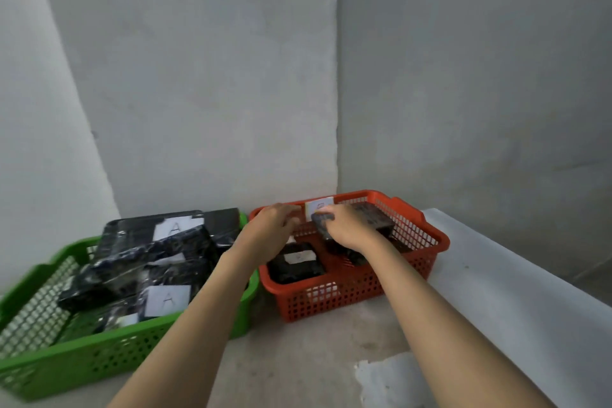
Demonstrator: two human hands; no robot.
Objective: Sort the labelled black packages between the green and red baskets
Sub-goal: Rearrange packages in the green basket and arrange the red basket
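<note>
Both hands reach into the red basket (361,295) on the right. Between them a small black package (320,213) with a white label stands tilted; my left hand (271,228) and my right hand (344,225) both grip it, above the basket's far half. Another black package (296,262) with a white label lies flat at the basket's near left, and a third (377,217) rests at the far right. The green basket (109,361) on the left holds several black packages, two showing labels marked A (175,228).
Both baskets stand on a grey concrete surface (298,368) in a corner between plain grey walls. A white sheet (496,291) lies to the right of the red basket, and a torn white patch (390,381) lies near the front.
</note>
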